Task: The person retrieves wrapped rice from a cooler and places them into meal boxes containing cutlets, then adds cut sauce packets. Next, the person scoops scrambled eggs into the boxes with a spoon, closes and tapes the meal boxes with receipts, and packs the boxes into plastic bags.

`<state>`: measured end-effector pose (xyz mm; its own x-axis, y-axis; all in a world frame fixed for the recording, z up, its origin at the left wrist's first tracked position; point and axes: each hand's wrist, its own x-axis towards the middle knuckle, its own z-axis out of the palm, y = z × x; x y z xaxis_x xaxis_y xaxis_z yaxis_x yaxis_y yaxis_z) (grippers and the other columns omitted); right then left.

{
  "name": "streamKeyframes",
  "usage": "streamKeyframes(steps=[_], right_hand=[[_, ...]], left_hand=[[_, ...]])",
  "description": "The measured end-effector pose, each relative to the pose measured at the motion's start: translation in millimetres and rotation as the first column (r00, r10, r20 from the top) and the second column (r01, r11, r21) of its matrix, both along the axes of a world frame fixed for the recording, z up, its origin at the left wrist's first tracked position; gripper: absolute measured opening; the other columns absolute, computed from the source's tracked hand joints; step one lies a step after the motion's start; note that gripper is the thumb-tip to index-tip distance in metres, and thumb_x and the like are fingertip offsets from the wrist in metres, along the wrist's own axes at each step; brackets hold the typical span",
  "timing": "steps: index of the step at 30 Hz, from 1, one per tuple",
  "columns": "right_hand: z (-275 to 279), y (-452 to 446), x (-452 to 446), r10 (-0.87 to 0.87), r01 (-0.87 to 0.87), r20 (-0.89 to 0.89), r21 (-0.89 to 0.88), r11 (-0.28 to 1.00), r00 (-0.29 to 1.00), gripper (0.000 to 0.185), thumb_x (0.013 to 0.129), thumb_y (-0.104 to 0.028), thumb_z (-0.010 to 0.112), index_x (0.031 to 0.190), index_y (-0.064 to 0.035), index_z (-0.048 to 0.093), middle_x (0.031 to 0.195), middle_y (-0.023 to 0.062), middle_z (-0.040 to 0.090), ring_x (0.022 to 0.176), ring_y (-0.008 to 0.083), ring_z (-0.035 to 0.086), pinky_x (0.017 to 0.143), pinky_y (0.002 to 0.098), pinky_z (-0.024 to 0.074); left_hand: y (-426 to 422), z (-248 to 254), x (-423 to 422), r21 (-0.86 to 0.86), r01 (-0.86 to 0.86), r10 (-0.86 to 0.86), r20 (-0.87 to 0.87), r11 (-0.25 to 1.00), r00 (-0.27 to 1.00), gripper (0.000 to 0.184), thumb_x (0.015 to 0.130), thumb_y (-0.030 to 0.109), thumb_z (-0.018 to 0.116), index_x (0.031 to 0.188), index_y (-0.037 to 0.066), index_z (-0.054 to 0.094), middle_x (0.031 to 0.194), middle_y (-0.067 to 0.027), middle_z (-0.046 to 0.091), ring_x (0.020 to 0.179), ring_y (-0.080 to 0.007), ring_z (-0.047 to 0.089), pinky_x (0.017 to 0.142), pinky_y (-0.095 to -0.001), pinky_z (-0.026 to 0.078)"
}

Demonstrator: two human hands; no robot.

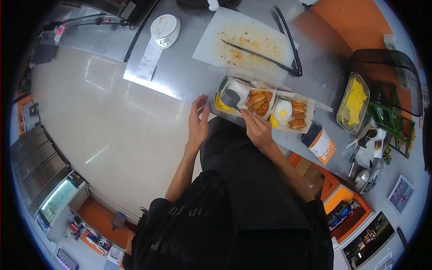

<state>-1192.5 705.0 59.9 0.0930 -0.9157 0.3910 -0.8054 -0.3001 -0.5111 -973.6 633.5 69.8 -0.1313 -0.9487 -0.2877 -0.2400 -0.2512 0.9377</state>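
Observation:
My right hand (257, 128) is closed round the handle of a dark spoon (231, 98). The spoon's bowl is over the left food box (217, 96), beside its white rice (239, 91). Yellow food lies at that box's left end and browned sliced meat (259, 101) at its right. Touching it on the right is a second box (310, 118) with white rice topped with yellow bits (282, 110) and more sliced meat (298, 115). My left hand (198, 120) is off the left box's near corner, fingers apart and holding nothing.
Behind the boxes, black tongs (298, 60) lie across a stained white board (209, 42). A white scale (165, 29) and a receipt (148, 61) are at the left. On the right are a tub of yellow food (354, 101), an orange-and-blue packet (320, 145) and green racks (384, 119).

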Motion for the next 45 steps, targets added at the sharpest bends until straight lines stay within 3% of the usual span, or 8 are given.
streamKeyframes(steps=[10,14,19,28,32,35,38,45], right_hand=[[7.2,1.5,-0.7,-0.021,0.02,0.053,0.023,1.0,0.998,0.026,0.087,0.001,0.067,0.113,0.0026,0.07,0.106,0.0155,0.075,0.082,0.0271,0.074,0.071,0.0365,0.0588],[3.8,6.1,1.6,-0.138,0.106,0.322,0.116,0.988,0.937,0.024,0.093,-0.002,0.065,0.116,0.0043,0.07,0.103,0.0165,0.075,0.08,0.0262,0.073,0.068,0.034,0.0572],[15.6,5.9,2.7,-0.478,0.093,0.594,0.561,0.822,0.647,0.025,0.102,-0.009,0.06,0.12,0.0059,0.068,0.098,0.0132,0.077,0.066,0.011,0.064,0.06,0.0253,0.0508],[74.8,40.3,-20.4,-0.695,-0.165,0.686,0.727,0.666,0.216,0.031,0.105,-0.023,0.06,0.115,0.0052,0.068,0.091,0.0139,0.075,0.056,0.0043,0.046,0.05,0.021,0.0364],[85.0,90.7,-61.7,-0.748,0.214,0.641,0.717,0.664,0.174,0.026,0.106,-0.019,0.059,0.112,0.0035,0.069,0.086,0.0095,0.073,0.055,0.0041,0.044,0.05,0.0208,0.0358],[85.6,108.2,-81.6,-0.785,0.558,0.463,0.554,0.618,0.411,0.019,0.103,-0.013,0.06,0.11,0.0016,0.071,0.089,0.0098,0.074,0.058,0.0111,0.055,0.052,0.0256,0.0439],[41.7,116.8,-84.5,-0.503,0.49,0.1,0.132,0.862,0.858,0.017,0.098,-0.006,0.063,0.111,0.0002,0.071,0.097,0.0122,0.074,0.071,0.0217,0.068,0.06,0.0332,0.0533],[26.0,126.1,-60.0,-0.531,0.463,0.193,0.308,0.831,0.825,0.026,0.091,0.0,0.068,0.117,-0.0008,0.07,0.097,0.0152,0.071,0.084,0.0322,0.07,0.073,0.0408,0.0571]], left_hand=[[-0.9,4.0,-5.3,0.032,0.034,-0.033,-0.013,0.999,0.999,0.047,0.112,0.029,0.038,0.147,-0.002,0.045,0.145,-0.0212,0.054,0.136,-0.0319,0.051,0.114,-0.0407,0.039],[1.0,-3.6,-6.6,-0.023,0.065,-0.065,-0.017,0.998,0.998,0.053,0.114,0.036,0.027,0.148,0.0,0.045,0.145,-0.0191,0.054,0.134,-0.0294,0.052,0.115,-0.0399,0.038],[2.9,-0.7,-13.4,-0.022,0.047,-0.048,-0.051,0.999,0.998,0.055,0.113,0.036,0.028,0.144,-0.005,0.049,0.143,-0.0218,0.054,0.134,-0.0328,0.051,0.115,-0.0397,0.037],[7.7,-7.8,-13.9,-0.009,0.046,-0.046,-0.071,0.999,0.996,0.054,0.114,0.035,0.027,0.145,-0.004,0.048,0.141,-0.0211,0.055,0.131,-0.0298,0.053,0.112,-0.0401,0.04],[10.7,-12.5,-1.8,-0.018,0.05,-0.05,-0.033,0.999,0.998,0.053,0.114,0.034,0.027,0.147,-0.001,0.047,0.142,-0.0199,0.054,0.131,-0.029,0.053,0.11,-0.0431,0.042],[10.3,-10.7,1.5,-0.006,0.05,-0.05,0.014,0.999,0.999,0.052,0.114,0.034,0.027,0.149,0.0,0.045,0.143,-0.019,0.053,0.131,-0.0285,0.052,0.11,-0.0448,0.042],[3.6,-10.3,-0.6,-0.009,0.08,-0.079,0.063,0.997,0.995,0.052,0.114,0.034,0.027,0.149,0.0,0.045,0.146,-0.0183,0.051,0.132,-0.0284,0.051,0.113,-0.0435,0.039],[-16.6,5.6,-12.1,-0.1,0.106,-0.092,0.135,0.989,0.987,0.049,0.114,0.031,0.028,0.15,0.001,0.043,0.152,-0.0185,0.046,0.137,-0.0308,0.046,0.115,-0.0424,0.034]])
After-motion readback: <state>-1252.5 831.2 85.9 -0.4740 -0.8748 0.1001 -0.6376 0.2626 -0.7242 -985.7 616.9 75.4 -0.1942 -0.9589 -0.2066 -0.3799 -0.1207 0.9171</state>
